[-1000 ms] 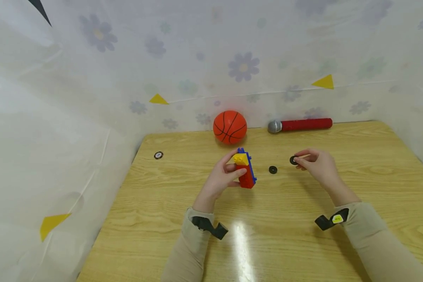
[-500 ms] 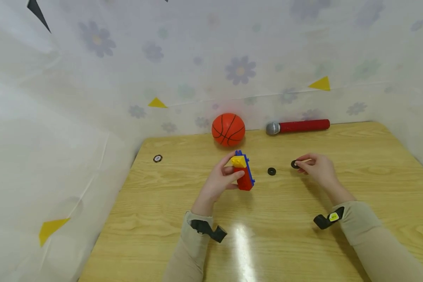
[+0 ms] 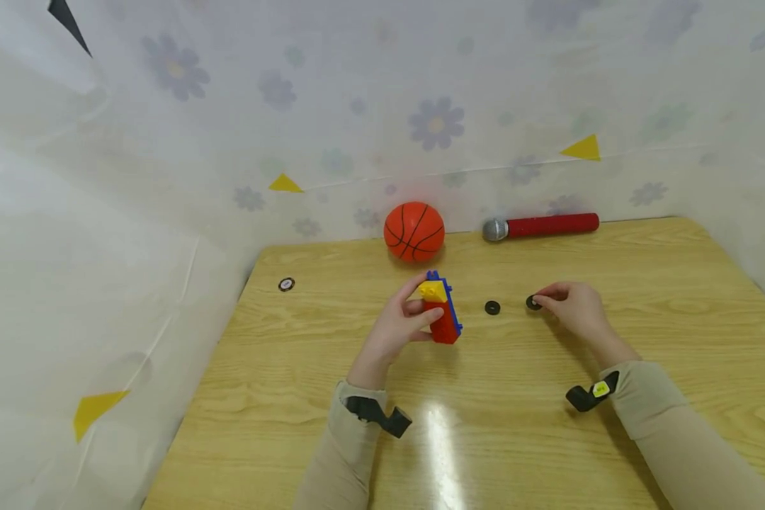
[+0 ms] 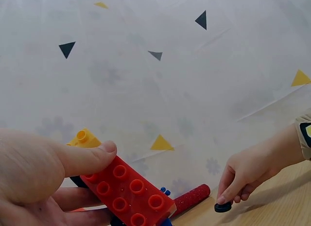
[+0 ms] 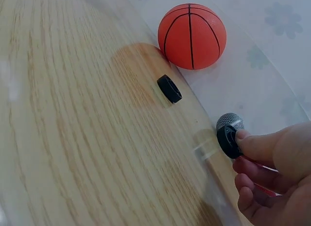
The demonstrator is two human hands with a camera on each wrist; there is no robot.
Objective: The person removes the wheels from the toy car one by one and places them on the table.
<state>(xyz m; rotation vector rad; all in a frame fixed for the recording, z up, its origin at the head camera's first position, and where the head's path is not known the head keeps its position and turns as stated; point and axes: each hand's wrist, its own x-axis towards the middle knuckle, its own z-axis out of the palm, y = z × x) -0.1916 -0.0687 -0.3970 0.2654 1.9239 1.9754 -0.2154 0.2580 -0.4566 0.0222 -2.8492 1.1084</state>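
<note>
My left hand (image 3: 392, 327) grips a toy block build of red, yellow and blue pieces (image 3: 443, 322). In the left wrist view its studded red brick (image 4: 129, 187) faces the camera, with the thumb across it near the yellow piece (image 4: 83, 138). Between thumb and fingers of my right hand (image 3: 576, 309) is a small black toy tyre (image 3: 533, 303), pinched at its edge close over the table. A second black tyre (image 3: 492, 308) lies flat on the wood between the two hands; the right wrist view also shows this loose tyre (image 5: 169, 89).
An orange toy basketball (image 3: 414, 232) and a red microphone (image 3: 551, 225) with a grey head lie along the back edge by the flowered sheet. A round poker chip (image 3: 286, 284) is at the left of the wooden table (image 3: 280, 397).
My right hand has lowered the tyre slightly, toward the table and nearer to me. The left hand keeps its grip on the block build with hardly any movement.
</note>
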